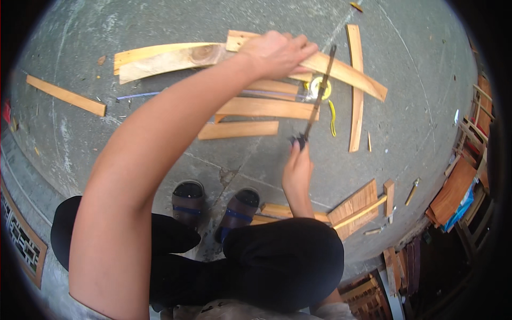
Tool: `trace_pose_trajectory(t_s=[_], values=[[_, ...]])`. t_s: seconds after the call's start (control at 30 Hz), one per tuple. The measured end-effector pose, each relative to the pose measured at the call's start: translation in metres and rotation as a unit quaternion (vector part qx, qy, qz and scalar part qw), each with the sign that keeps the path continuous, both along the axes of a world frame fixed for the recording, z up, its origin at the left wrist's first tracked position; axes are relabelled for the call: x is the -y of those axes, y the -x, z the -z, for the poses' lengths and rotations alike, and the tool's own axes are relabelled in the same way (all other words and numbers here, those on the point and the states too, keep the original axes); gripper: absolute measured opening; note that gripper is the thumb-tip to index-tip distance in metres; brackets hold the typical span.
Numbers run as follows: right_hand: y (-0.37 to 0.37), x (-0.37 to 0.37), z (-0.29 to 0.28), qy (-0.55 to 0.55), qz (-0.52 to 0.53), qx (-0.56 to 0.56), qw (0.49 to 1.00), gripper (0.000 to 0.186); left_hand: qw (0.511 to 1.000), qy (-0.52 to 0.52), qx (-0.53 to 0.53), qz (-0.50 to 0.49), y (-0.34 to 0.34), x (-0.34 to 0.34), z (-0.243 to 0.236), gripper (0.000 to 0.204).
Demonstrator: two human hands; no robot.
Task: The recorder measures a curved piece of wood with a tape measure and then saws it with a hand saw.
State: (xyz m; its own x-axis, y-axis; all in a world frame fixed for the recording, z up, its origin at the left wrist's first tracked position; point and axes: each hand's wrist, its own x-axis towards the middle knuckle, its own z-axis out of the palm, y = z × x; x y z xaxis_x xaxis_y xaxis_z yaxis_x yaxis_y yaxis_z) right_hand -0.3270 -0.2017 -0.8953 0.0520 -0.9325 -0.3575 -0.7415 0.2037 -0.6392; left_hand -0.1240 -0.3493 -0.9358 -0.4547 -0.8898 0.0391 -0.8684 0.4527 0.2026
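My left hand [277, 53] is closed over a pale wooden plank [352, 77], pressing it from above. The plank slants down to the right over other boards, its right part crossing a narrow upright strip [356, 122]. In my right hand [298, 173] is the dark handle of a handsaw [320, 93]. Its long thin blade points away from me and passes across the plank to the right of my left hand. A yellow tape measure [319, 88] lies partly behind the blade, and a yellow cutter knife [333, 118] rests to its right.
Several wooden boards [266, 108] lie on the grey concrete floor before my sandals [188, 197]. More planks [357, 210] and a hammer [412, 192] are near my right knee. Stacked wood [453, 189] stands at the right edge. A lone strip [66, 96] lies far left.
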Motion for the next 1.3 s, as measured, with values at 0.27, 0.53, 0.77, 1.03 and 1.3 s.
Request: trace_pose_trajectory(t_s=[0.27, 0.53, 0.77, 1.03, 1.3], values=[[-0.014, 0.011, 0.009, 0.005, 0.007, -0.015, 1.000, 0.029, 1.000, -0.017, 0.008, -0.001, -0.009, -0.007, 0.002, 0.047], [-0.025, 0.090, 0.001, 0.029, -0.025, -0.016, 0.999, 0.028, 1.000, -0.019, -0.003, 0.004, -0.006, 0.000, 0.001, 0.045], [-0.018, 0.067, -0.002, 0.004, -0.013, -0.012, 1.000, 0.027, 1.000, -0.016, -0.003, 0.001, -0.002, -0.005, 0.001, 0.047], [-0.003, 0.010, -0.011, 0.031, 0.022, -0.002, 0.999, 0.030, 1.000, -0.026, 0.001, -0.002, 0.006, 0.000, -0.005, 0.046], [0.002, -0.014, -0.009, -0.017, 0.019, -0.026, 0.999, 0.029, 1.000, -0.012, -0.012, 0.006, -0.006, -0.006, -0.005, 0.045]])
